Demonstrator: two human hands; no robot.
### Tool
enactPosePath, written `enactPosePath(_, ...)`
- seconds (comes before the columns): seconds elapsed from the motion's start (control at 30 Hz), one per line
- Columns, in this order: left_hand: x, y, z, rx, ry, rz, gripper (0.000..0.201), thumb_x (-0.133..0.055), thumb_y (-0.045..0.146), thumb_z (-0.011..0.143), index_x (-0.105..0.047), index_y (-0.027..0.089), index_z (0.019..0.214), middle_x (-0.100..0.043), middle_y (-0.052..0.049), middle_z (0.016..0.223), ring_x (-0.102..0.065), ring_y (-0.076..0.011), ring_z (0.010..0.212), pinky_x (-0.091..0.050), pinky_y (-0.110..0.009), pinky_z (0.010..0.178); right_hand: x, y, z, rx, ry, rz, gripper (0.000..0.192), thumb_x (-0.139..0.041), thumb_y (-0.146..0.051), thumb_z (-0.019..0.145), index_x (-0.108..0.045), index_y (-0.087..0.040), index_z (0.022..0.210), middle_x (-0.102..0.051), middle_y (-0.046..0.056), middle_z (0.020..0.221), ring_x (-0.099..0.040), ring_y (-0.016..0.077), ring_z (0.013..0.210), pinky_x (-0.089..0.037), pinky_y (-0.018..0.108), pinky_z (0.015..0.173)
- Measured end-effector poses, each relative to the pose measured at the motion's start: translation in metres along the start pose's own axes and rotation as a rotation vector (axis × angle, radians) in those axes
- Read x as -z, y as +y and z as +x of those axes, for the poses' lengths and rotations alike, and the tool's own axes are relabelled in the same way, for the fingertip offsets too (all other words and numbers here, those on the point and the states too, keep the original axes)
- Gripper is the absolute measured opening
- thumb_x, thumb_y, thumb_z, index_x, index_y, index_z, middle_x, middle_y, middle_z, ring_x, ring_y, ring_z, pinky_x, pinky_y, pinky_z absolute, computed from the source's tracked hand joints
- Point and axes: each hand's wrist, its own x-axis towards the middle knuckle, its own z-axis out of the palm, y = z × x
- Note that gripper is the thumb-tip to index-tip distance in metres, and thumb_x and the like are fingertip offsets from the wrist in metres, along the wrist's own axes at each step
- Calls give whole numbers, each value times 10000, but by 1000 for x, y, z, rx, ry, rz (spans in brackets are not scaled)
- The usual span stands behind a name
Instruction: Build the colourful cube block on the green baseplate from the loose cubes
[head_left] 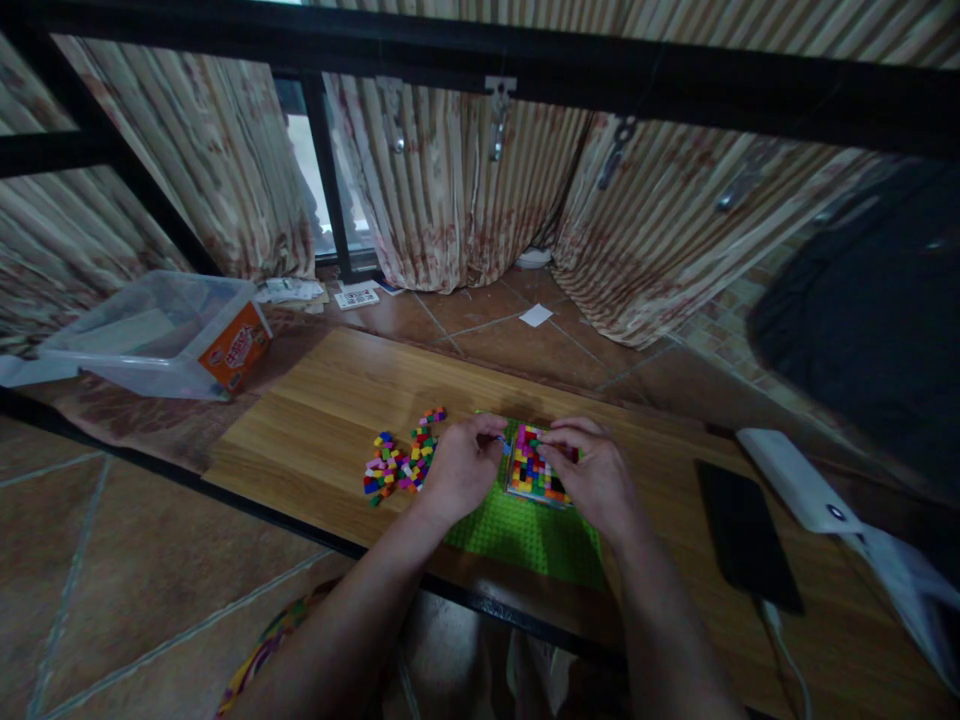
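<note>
A green studded baseplate (525, 535) lies on a low wooden board (315, 420). On it stands a square block of many small coloured bricks (531, 468). My left hand (461, 468) pinches a small blue brick at the block's left upper corner. My right hand (592, 475) grips the block's right side, its fingers curled over the top edge. A loose pile of coloured bricks (401, 462) lies on the board just left of my left hand.
A black phone (746, 535) lies at the board's right, with a white power bank (799, 480) and cable beyond it. A clear plastic bin (161, 335) sits on the tiled floor at the left. Curtains hang behind; a dark bag (877, 320) is at the right.
</note>
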Motion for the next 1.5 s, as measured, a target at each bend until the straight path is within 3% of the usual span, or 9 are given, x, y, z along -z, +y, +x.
enactPosePath(0.23,0,2,0,9,-14,-4,306,-543,35,752,-708,143,985,-747,-59,937,-690,-165,869,-537,-278,843,-4,-10,2,-135,45,72,114,-632,-294,733,-728,-233,746,-675,57,935,-622,216,901,-466,373,850)
enactPosePath(0.6,0,1,0,3,-10,6,325,-537,41,760,-712,140,1015,-747,-58,939,-691,-167,863,-538,-293,853,-14,-7,5,-507,53,415,183,-709,-356,592,-722,-198,684,-709,31,691,-620,181,637,-469,311,641)
enactPosePath(1.0,0,-1,1,28,5,-142,238,-586,48,759,-705,126,950,-739,-88,1006,-687,-176,914,-539,-325,902,-17,-10,5,-530,69,454,196,-707,-369,577,-703,-197,670,-678,18,640,-591,170,600,-450,302,608)
enactPosePath(1.27,-4,-10,0,15,18,-162,237,-628,91,753,-703,122,975,-737,-90,967,-687,-172,870,-552,-318,857,-11,-5,3,-437,31,391,235,-693,-427,663,-720,-199,713,-680,15,638,-583,168,590,-434,293,583)
enactPosePath(1.5,-6,-9,0,21,16,-169,248,-659,89,718,-709,134,957,-731,-60,871,-677,-153,802,-549,-292,811,3,1,8,-427,154,331,254,-657,-448,707,-726,-205,733,-733,54,754,-649,217,707,-470,335,666)
